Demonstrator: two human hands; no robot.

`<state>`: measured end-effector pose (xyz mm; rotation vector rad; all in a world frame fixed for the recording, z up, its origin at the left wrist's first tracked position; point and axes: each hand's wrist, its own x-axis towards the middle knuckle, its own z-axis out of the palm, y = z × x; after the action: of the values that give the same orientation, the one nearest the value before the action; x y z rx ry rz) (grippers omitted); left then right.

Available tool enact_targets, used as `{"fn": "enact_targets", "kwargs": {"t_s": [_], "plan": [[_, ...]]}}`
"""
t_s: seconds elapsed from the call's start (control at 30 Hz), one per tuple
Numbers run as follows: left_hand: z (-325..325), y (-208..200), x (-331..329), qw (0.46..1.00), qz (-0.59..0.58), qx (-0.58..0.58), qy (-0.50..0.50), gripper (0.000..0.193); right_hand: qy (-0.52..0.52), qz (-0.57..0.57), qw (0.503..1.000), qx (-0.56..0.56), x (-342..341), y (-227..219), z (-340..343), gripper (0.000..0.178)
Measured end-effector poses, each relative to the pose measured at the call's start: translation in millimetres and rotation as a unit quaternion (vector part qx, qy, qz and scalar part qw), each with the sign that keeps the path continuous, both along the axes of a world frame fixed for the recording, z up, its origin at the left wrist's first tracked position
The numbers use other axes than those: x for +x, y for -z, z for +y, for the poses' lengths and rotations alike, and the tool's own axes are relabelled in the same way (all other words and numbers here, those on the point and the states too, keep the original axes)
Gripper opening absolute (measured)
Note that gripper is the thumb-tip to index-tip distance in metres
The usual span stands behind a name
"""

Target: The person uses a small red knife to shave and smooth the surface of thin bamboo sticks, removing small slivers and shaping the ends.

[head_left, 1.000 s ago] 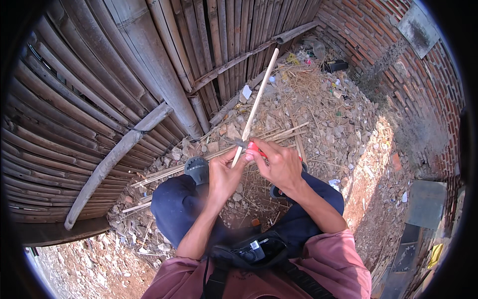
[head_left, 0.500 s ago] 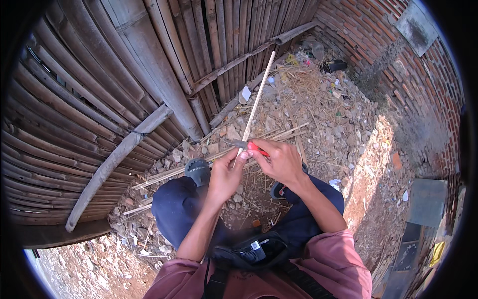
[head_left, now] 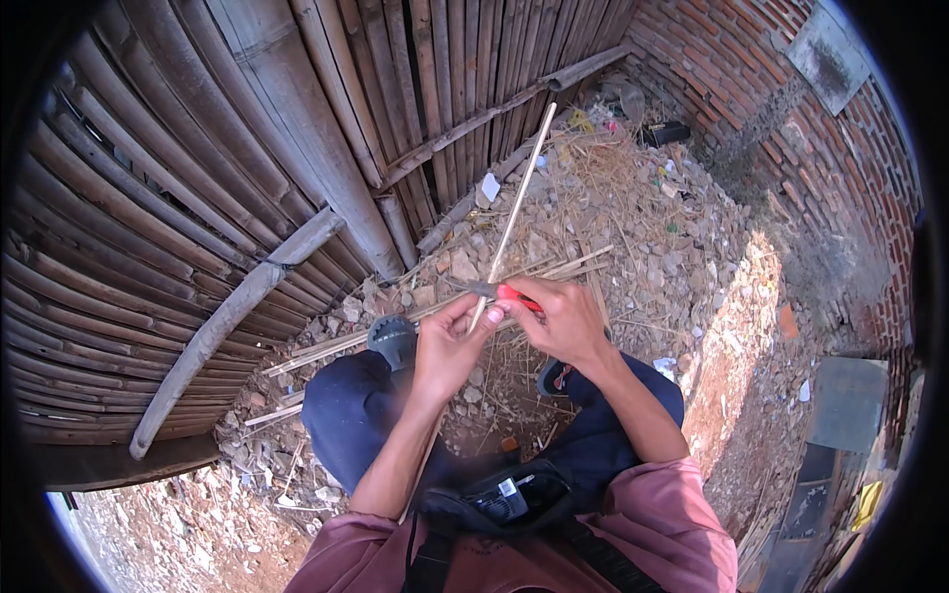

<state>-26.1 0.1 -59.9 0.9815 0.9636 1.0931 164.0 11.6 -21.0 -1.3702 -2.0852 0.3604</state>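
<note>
A long, pale bamboo strip (head_left: 521, 202) slants up and away in front of me. Its lower part is pinched in my left hand (head_left: 453, 341), and it runs back below the wrist along my forearm. My right hand (head_left: 565, 321) is wrapped round the red handle of a knife (head_left: 483, 289). The dark blade lies across the strip, just above my left fingertips, pointing left. Both thumbs are close together beneath the blade. Part of the handle is hidden in my right palm.
More bamboo strips (head_left: 326, 348) lie on the rubble ground (head_left: 643, 252) beyond my feet. A bamboo slat wall (head_left: 287, 128) rises at the left, a brick wall (head_left: 732, 69) at the right. An open black pouch (head_left: 504, 499) sits at my waist. Straw and litter are heaped at the far end.
The strip's far end has shifted slightly to the right. My right hand and the knife have moved a little to the right, with the blade still across the strip.
</note>
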Motion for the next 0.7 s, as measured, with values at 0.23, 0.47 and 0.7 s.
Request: {"fn": "enact_targets", "kwargs": {"t_s": [0.23,0.47,0.7], "plan": [[1,7,-3,0.999,0.035,-0.011,-0.021,0.03,-0.014,0.034,0.999,-0.027,1,-3,1,0.027],[-1,-6,-3,0.998,0.051,0.027,-0.028,0.03,-0.025,0.046,0.998,-0.04,2,-3,4,0.027],[-1,-4,-2,0.995,0.092,-0.028,-0.024,0.023,-0.032,0.05,0.997,-0.048,3,3,5,0.026]]}}
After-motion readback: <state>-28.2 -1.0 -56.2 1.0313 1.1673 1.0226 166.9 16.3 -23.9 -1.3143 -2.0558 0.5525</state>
